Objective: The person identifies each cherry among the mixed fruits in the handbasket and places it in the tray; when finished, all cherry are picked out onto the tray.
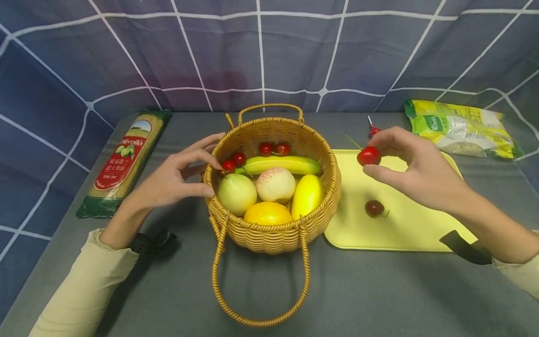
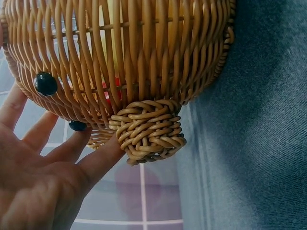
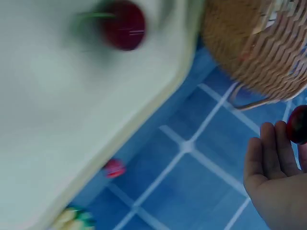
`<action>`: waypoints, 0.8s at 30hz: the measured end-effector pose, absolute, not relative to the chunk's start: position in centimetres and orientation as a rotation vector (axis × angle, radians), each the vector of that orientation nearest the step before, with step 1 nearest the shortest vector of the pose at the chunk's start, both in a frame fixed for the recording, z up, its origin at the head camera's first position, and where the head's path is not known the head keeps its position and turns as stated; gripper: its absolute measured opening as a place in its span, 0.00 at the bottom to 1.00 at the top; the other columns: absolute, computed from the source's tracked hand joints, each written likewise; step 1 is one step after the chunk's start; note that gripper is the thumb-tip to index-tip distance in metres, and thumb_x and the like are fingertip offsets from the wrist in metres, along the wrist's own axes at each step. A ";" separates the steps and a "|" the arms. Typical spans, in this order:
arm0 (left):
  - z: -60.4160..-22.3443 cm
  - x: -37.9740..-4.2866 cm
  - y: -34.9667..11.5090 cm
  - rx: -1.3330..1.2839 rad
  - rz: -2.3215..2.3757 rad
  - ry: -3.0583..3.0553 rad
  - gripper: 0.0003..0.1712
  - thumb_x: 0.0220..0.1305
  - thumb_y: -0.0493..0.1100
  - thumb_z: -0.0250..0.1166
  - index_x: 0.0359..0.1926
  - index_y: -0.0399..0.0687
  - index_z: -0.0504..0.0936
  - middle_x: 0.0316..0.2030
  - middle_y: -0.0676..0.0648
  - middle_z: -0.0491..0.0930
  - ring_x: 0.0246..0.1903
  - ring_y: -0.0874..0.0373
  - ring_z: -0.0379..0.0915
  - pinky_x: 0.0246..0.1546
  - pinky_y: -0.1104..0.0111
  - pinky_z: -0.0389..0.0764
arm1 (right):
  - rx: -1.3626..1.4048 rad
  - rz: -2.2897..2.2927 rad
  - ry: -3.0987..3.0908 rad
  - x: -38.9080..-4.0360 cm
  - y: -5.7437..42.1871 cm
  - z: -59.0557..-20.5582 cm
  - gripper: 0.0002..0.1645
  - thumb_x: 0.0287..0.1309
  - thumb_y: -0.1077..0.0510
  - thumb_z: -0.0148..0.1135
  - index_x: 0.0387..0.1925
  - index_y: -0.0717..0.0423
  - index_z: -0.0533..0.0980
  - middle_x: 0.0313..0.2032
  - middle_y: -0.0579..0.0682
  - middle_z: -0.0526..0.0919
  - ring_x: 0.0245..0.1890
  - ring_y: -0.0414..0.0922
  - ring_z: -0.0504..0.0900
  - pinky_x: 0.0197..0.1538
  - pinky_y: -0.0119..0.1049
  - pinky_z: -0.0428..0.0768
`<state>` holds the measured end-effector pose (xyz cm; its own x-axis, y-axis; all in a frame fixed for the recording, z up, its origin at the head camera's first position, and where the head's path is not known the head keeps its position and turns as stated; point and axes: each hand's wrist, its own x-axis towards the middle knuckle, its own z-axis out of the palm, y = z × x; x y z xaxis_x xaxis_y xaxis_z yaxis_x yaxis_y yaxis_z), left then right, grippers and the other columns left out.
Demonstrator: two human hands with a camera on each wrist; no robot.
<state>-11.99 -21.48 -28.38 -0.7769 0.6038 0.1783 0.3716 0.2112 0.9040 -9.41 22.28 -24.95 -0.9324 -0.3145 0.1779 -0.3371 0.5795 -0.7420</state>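
Note:
My right hand [image 1: 417, 171] pinches a bright red cherry [image 1: 369, 156] between thumb and fingertips, over the yellow tray [image 1: 345, 229]. The cherry's green stem points up and left. A darker cherry [image 1: 374, 208] lies on the tray below that hand. My left hand [image 1: 174, 175] rests at the left rim of a wicker basket [image 1: 269, 236]. In the left wrist view its fairly straight fingers [image 2: 72, 146] spread along the wicker. Inside the basket are several red cherries [image 1: 265, 149], a banana [image 1: 290, 164], a green pear [image 1: 237, 194], a peach [image 1: 275, 185], a lemon [image 1: 267, 214] and a yellow mango-like fruit [image 1: 308, 194].
A spaghetti pack [image 1: 126, 159] lies at the left. Behind the tray are a red-wrapped lollipop [image 1: 373, 129] and a green-yellow food bag [image 1: 463, 128]. The basket's front handle [image 1: 261, 323] lies folded toward me; its back handle [image 1: 271, 106] stands by a blue checked cloth [image 1: 294, 51].

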 end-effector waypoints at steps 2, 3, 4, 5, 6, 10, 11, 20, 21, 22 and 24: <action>-28.4 -12.0 -21.5 0.931 1.598 2.272 0.18 0.54 0.28 0.71 0.46 0.37 0.79 0.75 0.47 0.54 0.72 0.48 0.49 0.65 0.37 0.54 | 0.509 1.323 -2.804 -9.6 23.7 -25.8 0.17 0.55 0.64 0.71 0.47 0.55 0.77 0.41 0.46 0.84 0.42 0.37 0.81 0.49 0.21 0.71; -28.4 -12.0 -21.6 0.930 1.596 2.274 0.18 0.54 0.28 0.71 0.46 0.37 0.79 0.75 0.47 0.54 0.72 0.48 0.49 0.65 0.37 0.55 | 0.476 1.321 -2.830 -9.6 24.4 -26.2 0.18 0.55 0.64 0.71 0.47 0.55 0.77 0.41 0.46 0.85 0.42 0.37 0.81 0.48 0.21 0.71; -28.4 -12.0 -21.6 0.929 1.594 2.276 0.18 0.55 0.28 0.71 0.47 0.37 0.79 0.75 0.47 0.54 0.72 0.48 0.49 0.65 0.37 0.55 | 0.443 1.299 -2.864 -9.7 25.0 -26.7 0.17 0.56 0.62 0.71 0.47 0.55 0.77 0.41 0.45 0.85 0.42 0.35 0.81 0.47 0.21 0.71; -28.4 -12.0 -21.6 0.928 1.592 2.277 0.18 0.55 0.28 0.71 0.47 0.38 0.79 0.75 0.47 0.54 0.72 0.48 0.49 0.65 0.37 0.55 | 0.410 1.276 -2.897 -9.7 25.7 -27.1 0.17 0.56 0.61 0.72 0.47 0.54 0.77 0.41 0.45 0.85 0.42 0.34 0.81 0.46 0.21 0.71; -28.4 -12.0 -21.6 0.925 1.588 2.280 0.18 0.55 0.28 0.71 0.47 0.38 0.79 0.75 0.48 0.54 0.72 0.48 0.49 0.65 0.38 0.55 | 0.384 1.250 -2.930 -9.7 26.3 -27.5 0.17 0.57 0.60 0.71 0.47 0.54 0.77 0.41 0.45 0.85 0.42 0.33 0.81 0.44 0.21 0.71; -28.4 -12.0 -21.5 0.918 1.574 2.289 0.18 0.56 0.30 0.71 0.47 0.40 0.79 0.75 0.48 0.54 0.72 0.49 0.50 0.65 0.38 0.56 | 0.386 1.163 -3.022 -9.7 28.5 -29.3 0.15 0.59 0.59 0.70 0.46 0.55 0.78 0.41 0.48 0.85 0.40 0.31 0.80 0.42 0.20 0.72; -28.4 -12.0 -21.5 0.917 1.572 2.291 0.18 0.56 0.30 0.72 0.47 0.40 0.79 0.75 0.48 0.54 0.72 0.49 0.50 0.65 0.38 0.56 | 0.407 1.154 -3.037 -9.7 29.0 -29.8 0.14 0.59 0.59 0.70 0.46 0.56 0.78 0.41 0.49 0.85 0.40 0.30 0.80 0.41 0.19 0.72; -28.4 -12.0 -21.5 0.924 1.583 2.277 0.18 0.56 0.30 0.72 0.47 0.39 0.79 0.75 0.48 0.54 0.72 0.49 0.50 0.65 0.38 0.55 | 0.585 1.076 -3.035 -9.1 31.2 -33.2 0.11 0.57 0.65 0.69 0.42 0.57 0.80 0.38 0.50 0.83 0.40 0.30 0.76 0.42 0.17 0.74; -28.4 -12.0 -21.5 0.925 1.584 2.278 0.18 0.56 0.30 0.72 0.47 0.39 0.79 0.75 0.48 0.54 0.72 0.49 0.50 0.65 0.37 0.55 | 0.589 1.061 -3.033 -9.0 31.2 -33.3 0.11 0.57 0.66 0.69 0.42 0.57 0.80 0.38 0.49 0.83 0.39 0.30 0.76 0.41 0.17 0.73; -28.4 -12.0 -21.5 0.924 1.584 2.279 0.18 0.56 0.30 0.72 0.47 0.39 0.79 0.75 0.48 0.54 0.72 0.49 0.50 0.65 0.37 0.55 | 0.590 1.036 -3.034 -9.0 31.2 -33.4 0.11 0.56 0.66 0.69 0.42 0.58 0.80 0.37 0.49 0.83 0.39 0.30 0.76 0.41 0.17 0.73; -28.4 -12.0 -21.6 0.925 1.578 2.285 0.18 0.56 0.30 0.72 0.48 0.39 0.79 0.75 0.48 0.54 0.72 0.49 0.50 0.65 0.38 0.55 | 0.588 0.997 -3.037 -8.8 31.1 -33.6 0.11 0.55 0.67 0.70 0.42 0.58 0.80 0.36 0.48 0.82 0.37 0.31 0.76 0.41 0.16 0.72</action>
